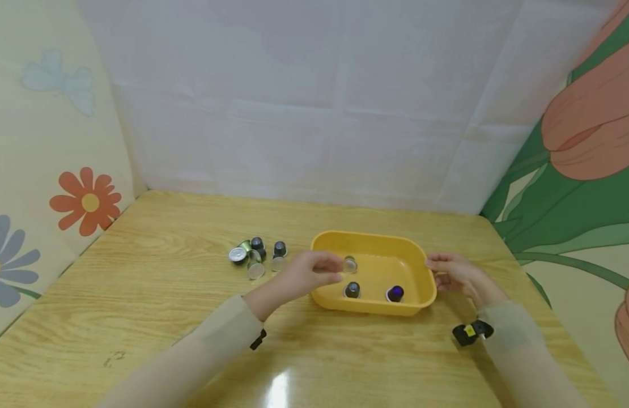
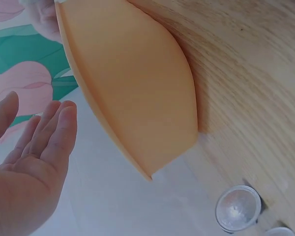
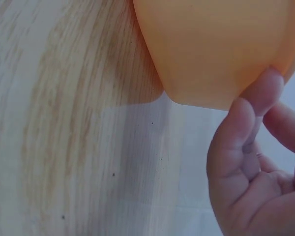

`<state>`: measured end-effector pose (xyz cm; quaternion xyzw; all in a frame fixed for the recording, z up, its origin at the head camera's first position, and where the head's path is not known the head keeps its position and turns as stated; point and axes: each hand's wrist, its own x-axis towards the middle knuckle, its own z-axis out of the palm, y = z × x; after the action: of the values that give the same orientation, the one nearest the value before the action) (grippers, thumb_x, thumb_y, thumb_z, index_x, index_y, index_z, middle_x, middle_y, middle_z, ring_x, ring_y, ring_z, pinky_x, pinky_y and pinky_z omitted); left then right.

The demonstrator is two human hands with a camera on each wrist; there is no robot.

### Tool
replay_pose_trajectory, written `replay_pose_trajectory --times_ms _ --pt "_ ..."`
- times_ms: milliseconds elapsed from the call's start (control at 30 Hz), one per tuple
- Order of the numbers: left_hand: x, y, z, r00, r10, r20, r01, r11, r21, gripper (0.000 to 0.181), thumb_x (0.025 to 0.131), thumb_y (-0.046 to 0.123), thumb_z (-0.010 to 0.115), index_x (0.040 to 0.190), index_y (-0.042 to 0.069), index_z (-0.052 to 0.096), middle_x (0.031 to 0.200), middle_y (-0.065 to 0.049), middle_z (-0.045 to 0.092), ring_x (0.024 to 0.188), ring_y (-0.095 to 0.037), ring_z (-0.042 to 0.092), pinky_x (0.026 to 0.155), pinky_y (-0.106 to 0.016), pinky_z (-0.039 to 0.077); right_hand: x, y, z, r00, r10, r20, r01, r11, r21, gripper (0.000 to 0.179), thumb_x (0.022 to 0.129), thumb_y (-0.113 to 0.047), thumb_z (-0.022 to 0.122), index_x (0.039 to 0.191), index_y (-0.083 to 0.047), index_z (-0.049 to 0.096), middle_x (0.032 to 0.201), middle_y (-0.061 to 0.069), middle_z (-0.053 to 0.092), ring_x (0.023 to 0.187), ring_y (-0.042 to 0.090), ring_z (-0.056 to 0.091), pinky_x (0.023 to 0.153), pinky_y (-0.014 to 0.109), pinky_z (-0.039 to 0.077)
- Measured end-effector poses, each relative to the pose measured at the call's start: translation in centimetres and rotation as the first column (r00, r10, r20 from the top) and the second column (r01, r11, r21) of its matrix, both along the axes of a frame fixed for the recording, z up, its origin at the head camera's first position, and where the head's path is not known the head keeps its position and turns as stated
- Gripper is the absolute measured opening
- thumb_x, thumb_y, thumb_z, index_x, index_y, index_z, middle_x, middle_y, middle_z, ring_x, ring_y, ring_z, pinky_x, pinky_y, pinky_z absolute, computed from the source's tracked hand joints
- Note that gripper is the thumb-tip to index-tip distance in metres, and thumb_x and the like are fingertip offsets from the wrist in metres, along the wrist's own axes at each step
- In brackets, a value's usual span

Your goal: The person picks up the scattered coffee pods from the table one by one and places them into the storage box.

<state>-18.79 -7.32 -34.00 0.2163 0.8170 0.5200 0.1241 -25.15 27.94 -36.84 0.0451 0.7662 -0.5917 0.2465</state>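
A yellow plastic bin [image 1: 370,304] stands on the table, holding a dark grey coffee capsule [image 1: 352,290], a purple-blue coffee capsule [image 1: 395,293] and a light-coloured capsule [image 1: 349,264]. Over its left end is my left hand [image 1: 309,277], thumb and fingers apart. In the left wrist view that hand's palm and fingers [image 2: 59,142] hold nothing. At the opposite end, my right hand [image 1: 458,276] grips the bin's rim. The right wrist view has its fingertips [image 3: 268,86] against the outer wall, just under the rim.
Left of the bin lies a loose group of coffee capsules [image 1: 255,255], some silver-lidded and some green or black. One shows its silver lid [image 2: 238,209] in the left wrist view. A white cloth [image 1: 304,113] hangs behind the table, with flower-printed panels on both sides.
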Motion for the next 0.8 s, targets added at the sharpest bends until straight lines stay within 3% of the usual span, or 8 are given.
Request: replay_pose_trajectory --times_ms 433,800 --pt "1.2 -1.8 -0.8 0.999 0.021 -0.028 -0.020 0.999 0.049 0.036 0.095 0.013 0.064 0.124 -0.007 0.059 0.121 -0.023 0.062 0.111 -0.031 0.061 0.092 -0.037 0.052 -0.1 0.0 -0.1 1.000 0.000 0.000 0.000 1.000 0.011 0.031 0.101 -0.018 0.053 0.125 0.002 0.050 0.084 -0.001 0.059 0.064 0.011 0.060 0.061 0.026 0.053" --pt "1.8 -3.1 -0.8 0.993 0.080 -0.088 -0.074 0.995 0.064 0.031 0.093 0.009 0.066 0.119 -0.008 0.062 0.115 -0.022 0.066 0.106 -0.031 0.064 0.089 -0.035 0.054 -0.1 0.1 -0.1 1.000 -0.003 0.001 0.003 1.000 0.001 0.030 0.101 -0.017 0.052 0.124 0.002 0.050 0.084 -0.001 0.060 0.064 0.012 0.060 0.061 0.026 0.053"
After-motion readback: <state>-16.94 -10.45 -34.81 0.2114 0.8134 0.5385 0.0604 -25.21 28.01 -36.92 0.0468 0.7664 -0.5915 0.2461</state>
